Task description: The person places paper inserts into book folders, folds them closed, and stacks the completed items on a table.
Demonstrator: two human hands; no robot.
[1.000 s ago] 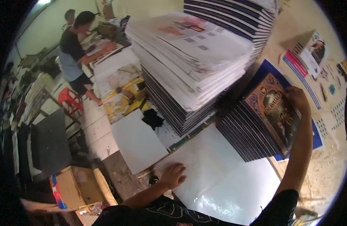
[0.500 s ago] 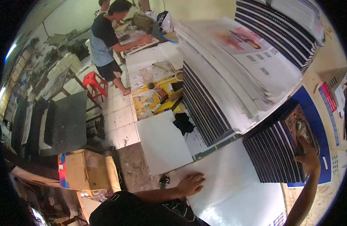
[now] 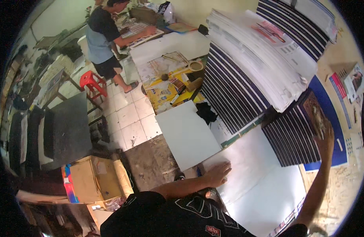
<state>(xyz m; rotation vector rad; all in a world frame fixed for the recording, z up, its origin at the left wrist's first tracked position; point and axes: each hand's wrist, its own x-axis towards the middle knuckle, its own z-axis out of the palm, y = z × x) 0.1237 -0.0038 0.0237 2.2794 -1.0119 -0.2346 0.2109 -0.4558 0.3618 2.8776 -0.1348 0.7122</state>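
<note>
My right hand (image 3: 326,136) lies on the near end of a stack of dark hardcover books (image 3: 290,132) at the right, its fingers stretched over the top book's cover. That top cover (image 3: 314,112) is brown with an ornate pattern. My left hand (image 3: 218,174) rests with fingers extended at the left edge of a glossy white sheet (image 3: 255,158) on the table; it holds nothing. Beyond the books stands a taller pile of dark books (image 3: 233,89), with a thick heap of loose printed sheets (image 3: 265,59) leaning over it.
A white board (image 3: 188,134) lies left of the tall pile, beside a black cloth (image 3: 206,113). Farther off are a tape roll (image 3: 196,66) and a marker (image 3: 175,99). A person (image 3: 103,39) works at the far table end, near a red stool (image 3: 93,84). A cardboard box (image 3: 89,179) stands at left.
The whole view has shifted with my head. My right hand stays on the book stack, and my left hand stays by the white sheet's edge.
</note>
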